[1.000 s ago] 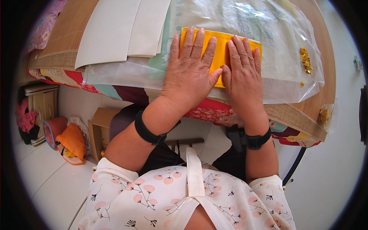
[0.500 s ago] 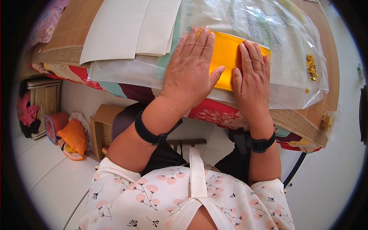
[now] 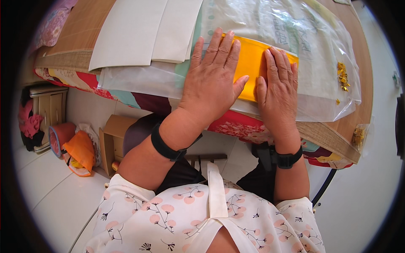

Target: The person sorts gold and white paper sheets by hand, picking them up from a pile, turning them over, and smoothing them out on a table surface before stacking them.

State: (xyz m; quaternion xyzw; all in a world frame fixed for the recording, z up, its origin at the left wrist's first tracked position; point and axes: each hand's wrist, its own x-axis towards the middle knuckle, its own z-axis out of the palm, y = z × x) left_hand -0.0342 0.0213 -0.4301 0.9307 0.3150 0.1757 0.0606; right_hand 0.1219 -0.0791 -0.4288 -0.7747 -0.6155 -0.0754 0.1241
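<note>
A shiny golden-yellow sheet (image 3: 249,63) with a pale far edge lies on clear plastic sheeting (image 3: 318,90) over the table. My left hand (image 3: 213,76) rests flat across the sheet's left part, fingers spread and pointing away from me. On its right part lies my right hand (image 3: 278,80), palm down with the fingers stretched out and close together. Neither hand grips anything. Both palms hide the sheet's ends, and a strip of it shows between them.
White paper sheets (image 3: 126,33) overlap at the left of the table. Small gold scraps (image 3: 343,76) lie on the plastic at right, and a little clear bag (image 3: 360,135) hangs at the corner. On the floor stand a bucket (image 3: 59,139), an orange bag (image 3: 82,149) and a cardboard box (image 3: 114,130).
My left hand has slid slightly to the right along the yellow sheet, its fingers a bit more spread. My right hand has barely moved.
</note>
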